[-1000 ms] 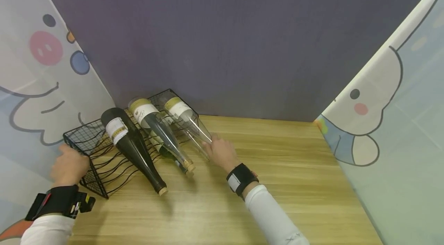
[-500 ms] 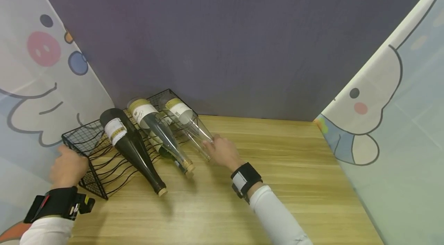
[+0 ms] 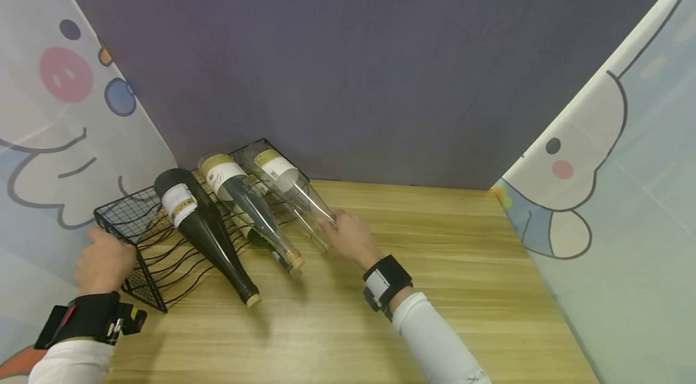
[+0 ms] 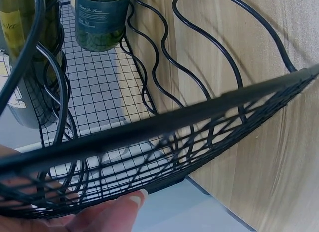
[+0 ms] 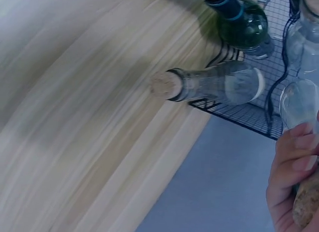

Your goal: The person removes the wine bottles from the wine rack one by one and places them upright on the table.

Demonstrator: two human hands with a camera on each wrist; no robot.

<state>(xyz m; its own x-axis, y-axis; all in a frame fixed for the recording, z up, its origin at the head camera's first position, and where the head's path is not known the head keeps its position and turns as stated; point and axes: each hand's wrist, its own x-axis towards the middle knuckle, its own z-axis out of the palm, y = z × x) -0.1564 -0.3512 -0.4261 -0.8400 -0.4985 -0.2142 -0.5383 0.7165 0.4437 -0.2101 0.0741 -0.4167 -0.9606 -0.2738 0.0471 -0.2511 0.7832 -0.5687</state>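
A black wire wine rack (image 3: 157, 257) with wavy bars stands at the left of the wooden table. My left hand (image 3: 105, 260) grips its near left end; a thumb (image 4: 122, 207) presses the mesh in the left wrist view. On the top level lie a dark wine bottle (image 3: 209, 236) and a clear corked wine bottle (image 3: 255, 209). At the right end, my right hand (image 3: 350, 239) holds the neck of another clear wine bottle (image 3: 296, 188), resting on the rack. In the right wrist view, curled fingers (image 5: 294, 152) surround its corked end.
Below lie a green bottle (image 5: 242, 27) with a dark top and a corked clear bottle (image 5: 219, 85), necks poking out over the wooden table (image 3: 435, 287). A grey panel (image 3: 348, 70) stands behind. Cartoon-printed sheets (image 3: 614, 203) flank both sides.
My right wrist has shifted slightly to the right, the hand still on the clear bottle's neck. The left hand keeps its grip on the rack, and the other bottles look unmoved.
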